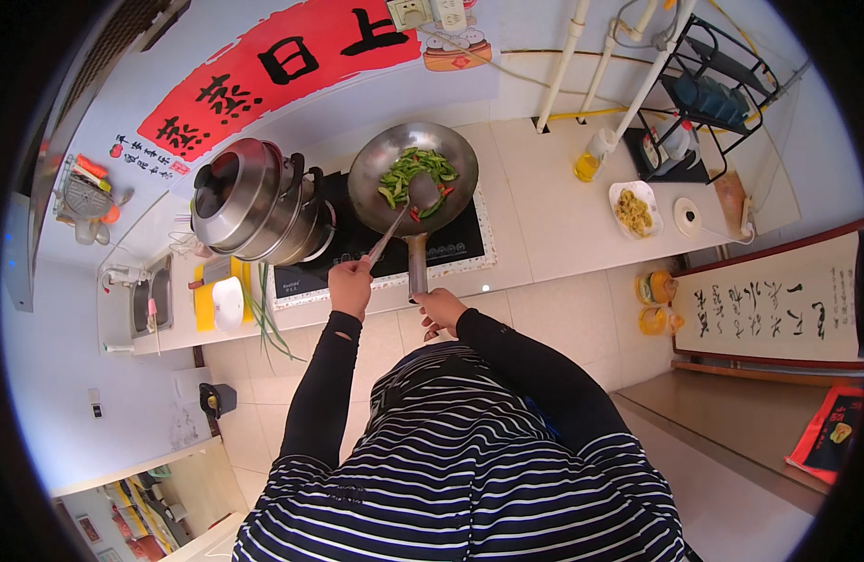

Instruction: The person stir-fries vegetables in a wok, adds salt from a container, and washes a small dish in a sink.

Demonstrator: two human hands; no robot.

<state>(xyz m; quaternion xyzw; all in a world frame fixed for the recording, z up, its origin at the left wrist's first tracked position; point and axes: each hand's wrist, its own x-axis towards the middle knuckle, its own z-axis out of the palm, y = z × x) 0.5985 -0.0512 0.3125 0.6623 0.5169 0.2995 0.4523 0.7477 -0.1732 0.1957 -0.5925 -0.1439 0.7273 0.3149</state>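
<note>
My left hand (349, 286) grips the handle of a metal wok spatula (389, 237). Its blade rests in a steel wok (365, 175), among sliced green peppers (414, 168) and a few red pepper pieces (414, 212). The wok sits on the right side of a black two-burner cooktop (467, 242), its handle (418, 263) towards me. By the handle's end is my right hand (442, 310), with fingers loosely apart and not wrapped around it; whether a fingertip touches the handle is unclear.
A lidded steamer pot (245, 204) occupies the left burner. Further left are scallions (269, 319) overhanging the counter edge, a white dish (228, 302), a yellow cutting board (204, 305) and a sink (161, 288). Rightward stand a bowl of yellow food (635, 211) and an oil bottle (588, 166).
</note>
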